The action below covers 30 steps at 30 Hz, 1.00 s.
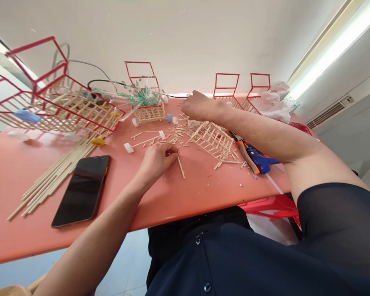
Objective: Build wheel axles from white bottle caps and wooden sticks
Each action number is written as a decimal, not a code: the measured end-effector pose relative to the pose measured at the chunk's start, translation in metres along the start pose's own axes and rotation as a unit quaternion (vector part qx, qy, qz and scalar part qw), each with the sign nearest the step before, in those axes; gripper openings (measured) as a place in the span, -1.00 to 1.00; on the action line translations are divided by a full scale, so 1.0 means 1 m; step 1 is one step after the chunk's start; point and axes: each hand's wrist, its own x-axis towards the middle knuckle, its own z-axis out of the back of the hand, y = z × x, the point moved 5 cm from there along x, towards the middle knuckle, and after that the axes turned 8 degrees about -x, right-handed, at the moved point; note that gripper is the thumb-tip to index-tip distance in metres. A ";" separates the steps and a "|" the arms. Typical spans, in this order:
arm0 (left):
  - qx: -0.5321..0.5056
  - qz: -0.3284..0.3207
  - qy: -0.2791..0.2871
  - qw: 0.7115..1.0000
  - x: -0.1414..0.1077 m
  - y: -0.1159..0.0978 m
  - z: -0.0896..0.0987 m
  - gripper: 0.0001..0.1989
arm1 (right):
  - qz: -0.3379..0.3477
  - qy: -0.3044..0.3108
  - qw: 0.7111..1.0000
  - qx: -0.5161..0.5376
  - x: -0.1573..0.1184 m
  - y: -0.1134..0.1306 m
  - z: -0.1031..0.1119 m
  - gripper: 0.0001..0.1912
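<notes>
The left hand (158, 159) pinches one thin stick (181, 167); the right hand (199, 107) curls (its grip cannot be told). One phone (82, 191) lies near left on the surface (160, 207).

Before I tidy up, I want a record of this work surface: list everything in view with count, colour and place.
Table: one, salmon, beneath the work
Phone: one, black, front left
Long sticks: a bundle, pale, beside the phone
Red-trimmed frames: at least five, back and left
Plain frame: one, pale, right of centre
Short pieces: many, pale, around centre
Tinsel: one tuft, green, middle frame
Round caps: several, white, blue, yellow, left and centre
Pliers: one, orange-grey, right
Glue gun: one, blue, beside pliers
Plastic bags: count unclear, white, back right
Cables: grey and black, back left
Single stick: one, pale, front centre
Left hand: one, bare, at single stick
Right hand: one, bare, beyond plain frame
</notes>
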 end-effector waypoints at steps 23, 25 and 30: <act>0.075 0.021 -0.003 0.997 -0.004 -0.002 0.004 -0.80 | -0.181 0.047 0.980 0.069 -0.240 0.124 0.015 -0.53; 0.077 0.023 -0.002 0.997 -0.005 -0.004 0.004 -0.82 | -0.177 0.030 0.981 0.076 -0.240 0.127 0.011 -0.48; 0.086 0.028 0.000 0.996 -0.006 -0.005 0.003 -0.81 | -0.147 0.018 0.988 0.042 -0.234 0.129 0.010 -0.61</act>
